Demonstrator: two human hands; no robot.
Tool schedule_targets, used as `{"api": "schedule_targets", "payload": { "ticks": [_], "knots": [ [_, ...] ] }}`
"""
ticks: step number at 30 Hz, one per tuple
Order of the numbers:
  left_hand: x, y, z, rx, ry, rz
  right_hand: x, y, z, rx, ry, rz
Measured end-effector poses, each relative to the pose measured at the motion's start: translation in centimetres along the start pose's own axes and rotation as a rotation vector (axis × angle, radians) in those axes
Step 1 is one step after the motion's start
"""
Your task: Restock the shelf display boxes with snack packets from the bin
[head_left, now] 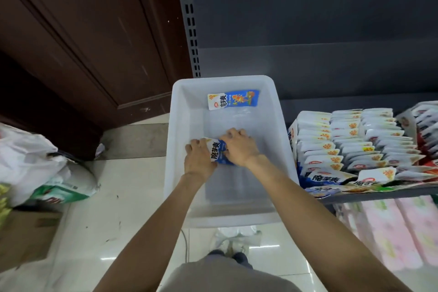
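Note:
A white plastic bin (pixel 176 125) stands in front of me, its far end against the shelf. Inside it both my hands grip a small stack of blue-and-white snack packets (pixel 217 152): my left hand (pixel 198 157) holds the left end, my right hand (pixel 238 147) covers the right end. One more blue-and-white packet (pixel 233 99) lies flat at the bin's far end. To the right, on the shelf, display boxes (pixel 292 135) hold several rows of upright white packets (pixel 350 142).
A dark wooden door (pixel 78 38) and a grey slotted shelf post (pixel 188 16) are at the back left. White plastic bags (pixel 30 156) and a cardboard box (pixel 26 232) sit on the tiled floor at left. Pink packs (pixel 391 227) fill the lower shelf.

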State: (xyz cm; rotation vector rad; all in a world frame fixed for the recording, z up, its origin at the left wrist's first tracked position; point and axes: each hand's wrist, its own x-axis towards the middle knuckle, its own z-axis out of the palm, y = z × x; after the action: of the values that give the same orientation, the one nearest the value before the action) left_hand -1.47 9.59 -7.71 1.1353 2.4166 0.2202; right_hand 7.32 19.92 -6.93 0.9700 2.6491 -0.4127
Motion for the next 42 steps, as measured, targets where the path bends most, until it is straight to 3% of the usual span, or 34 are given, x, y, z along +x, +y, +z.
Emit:
{"api": "schedule_targets", "payload": {
  "ticks": [4, 6, 10, 13, 16, 19, 23, 26, 29, 37, 42],
  "knots": [
    [1.0, -0.3, 0.0, -0.398, -0.069, -0.108, -1.9, 0.0, -0.1, 0.071, -0.033, 0.086],
    [0.6, 0.2, -0.7, -0.517, 0.01, -0.084, -3.4, -0.2, -0.7, 0.139, 0.048, 0.082],
    [-2.3, 3.4, -4.5, -0.693, 0.374, 0.153, -8.2, -0.7, -2.7, 0.551, 0.434, 0.083],
    [-5.9, 7.2, -7.9, -0.78, 0.468, 0.473, -13.5, 0.0, -4.4, 0.872, 0.607, 0.111],
    [-8.9, 10.5, -8.9, -0.974, 0.435, 0.699, -19.3, 1.6, -6.4, 1.134, 0.788, 0.151],
    [-9.5, 12.2, -7.6, -1.038, 0.341, 0.724, -24.3, 4.3, -7.1, 1.41, 1.033, 0.226],
    [-8.8, 13.4, -3.8, -0.592, 0.056, 0.922, -28.4, 7.8, -5.6, 1.815, 1.185, 0.195],
    [-8.7, 14.7, -1.0, -0.342, 0.082, 0.978, -29.2, 8.8, -3.6, 1.709, 1.188, 0.392],
    [-7.9, 15.5, 0.0, -0.335, 0.144, 0.915, -28.2, 8.6, -2.5, 1.526, 1.072, 0.51],
    [-6.1, 15.8, 0.1, -0.351, 0.193, 0.897, -22.6, 9.5, 0.2, 1.242, 0.755, 0.4],
    [-5.6, 15.9, 0.1, -0.37, 0.186, 0.882, -21.5, 9.9, 1.8, 1.119, 0.775, 0.416]
  ]
}}
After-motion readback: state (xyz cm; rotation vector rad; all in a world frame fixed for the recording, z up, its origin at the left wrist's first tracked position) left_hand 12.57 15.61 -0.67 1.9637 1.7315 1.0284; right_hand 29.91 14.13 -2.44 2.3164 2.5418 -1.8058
